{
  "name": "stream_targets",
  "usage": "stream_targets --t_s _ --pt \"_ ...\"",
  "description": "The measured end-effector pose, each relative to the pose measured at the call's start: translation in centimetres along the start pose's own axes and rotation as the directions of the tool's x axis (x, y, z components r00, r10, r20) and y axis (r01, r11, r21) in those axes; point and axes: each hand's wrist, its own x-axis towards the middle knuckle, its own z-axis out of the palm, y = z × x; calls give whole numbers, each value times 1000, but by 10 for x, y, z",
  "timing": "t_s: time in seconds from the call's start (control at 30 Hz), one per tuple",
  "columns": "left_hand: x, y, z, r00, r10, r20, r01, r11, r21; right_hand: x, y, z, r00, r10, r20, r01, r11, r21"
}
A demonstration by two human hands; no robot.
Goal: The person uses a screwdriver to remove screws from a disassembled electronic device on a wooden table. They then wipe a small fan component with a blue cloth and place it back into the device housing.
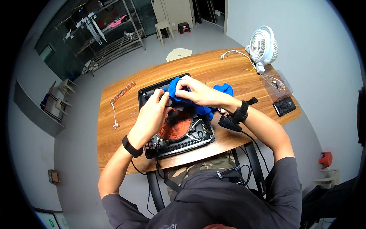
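An opened induction cooker base, a black shallow housing (179,148) with a round orange-red coil (172,131) inside, lies on the table in front of me. My right hand (198,92) pinches a bunched blue cloth (174,86) above the housing's far part. Beside it, my left hand (149,116) has its thumb and fingers closed on a black part (177,105), mostly hidden by the hands and cloth; its kind cannot be made out. More blue cloth hangs beneath my right hand and spreads to the right. Both wrists wear black straps.
On the wooden table (126,145) lie a clear orange power strip (124,91) with a white cord at left, a white fan (261,47) at far right, and a black flat device (284,106) beside a clear plastic bag (275,82). Black cables hang near my right forearm and lap.
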Motion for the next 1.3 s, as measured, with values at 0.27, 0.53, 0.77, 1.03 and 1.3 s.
stream_targets --t_s 0.27,0.53,0.77,1.03,1.3 --pt "5 6 -11 995 97 -19 -95 991 89 6 3 -7 995 45 -84 -44 999 12" --pt "8 -6 -16 950 51 -308 -30 997 74 -1 16 -18 965 145 -218 -143 989 24" --pt "16 -14 8 876 -482 -20 323 616 -719 -10 5 -7 952 241 -188 -205 959 194" --pt "25 -17 0 883 -468 29 324 566 -758 -13 -12 -3 944 148 -293 -168 985 -45" --pt "18 -16 -4 892 -452 -26 266 569 -778 -10 -10 3 958 131 -254 -137 991 -6"
